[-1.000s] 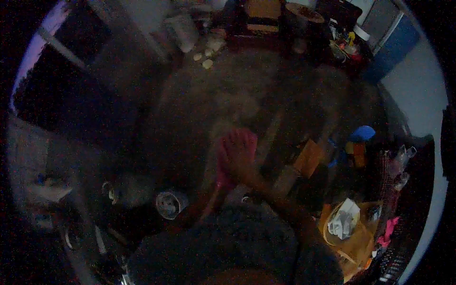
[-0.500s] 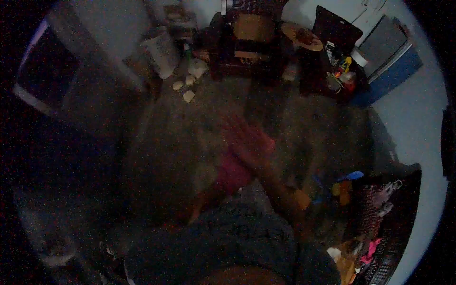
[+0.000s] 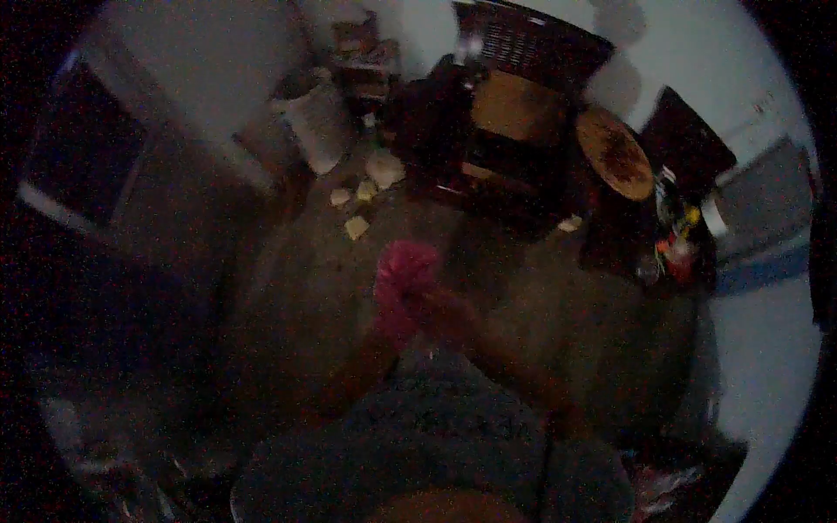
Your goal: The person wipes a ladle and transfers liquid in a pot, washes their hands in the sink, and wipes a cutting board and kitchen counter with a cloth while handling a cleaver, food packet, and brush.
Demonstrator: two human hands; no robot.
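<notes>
A crumpled pink thing [image 3: 406,275], cloth-like and perhaps a glove, is held up in front of my chest. It covers most of my left hand [image 3: 394,324], whose fingers I cannot make out. My right hand [image 3: 446,317] presses against the pink thing's lower right side, its fingers closed around it. The light is dim and both hands are smeared by motion, so whether the pink thing is worn or only gripped cannot be told.
Pale lumps [image 3: 356,227] lie on the floor [image 3: 323,279] ahead, by a whitish sack-like bin [image 3: 318,131]. Dark furniture bears a cardboard-brown box [image 3: 519,105]. A round woven tray [image 3: 615,152] leans to its right, near a cluttered small table [image 3: 610,248]. A pale wall [image 3: 758,366] runs along the right.
My right hand was stretched flat across the pink-covered left hand; now its fingers are closed at the pink thing's side. The pink bulk shows higher. The camera view has turned and shifted.
</notes>
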